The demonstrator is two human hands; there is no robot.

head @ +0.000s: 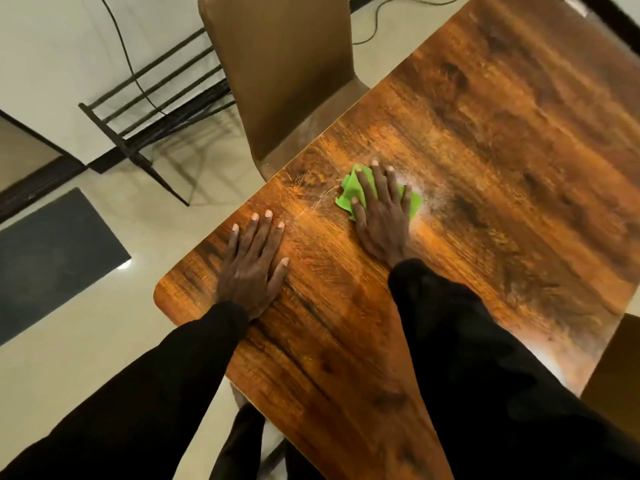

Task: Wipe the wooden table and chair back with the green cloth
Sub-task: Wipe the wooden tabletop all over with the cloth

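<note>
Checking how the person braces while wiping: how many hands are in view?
2. The left hand lies flat on the wooden table near its corner; the right hand presses the green cloth near the chair. Neither is hidden.

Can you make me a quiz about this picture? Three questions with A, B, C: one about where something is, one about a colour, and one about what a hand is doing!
1. Where is the green cloth?
A) on the chair seat
B) under the right hand on the table
C) on the floor

2. What colour are the sleeves?
A) white
B) red
C) black

3. What is the left hand doing?
A) lying flat on the bare wood, fingers straight
B) gripping the chair back
C) holding a cup

Answers:
1 B: the cloth peeks out from beneath the right hand's straight fingers on the table top.
2 C: both arms are covered in black.
3 A: its palm rests on the wood near the table's corner, holding nothing.
</note>
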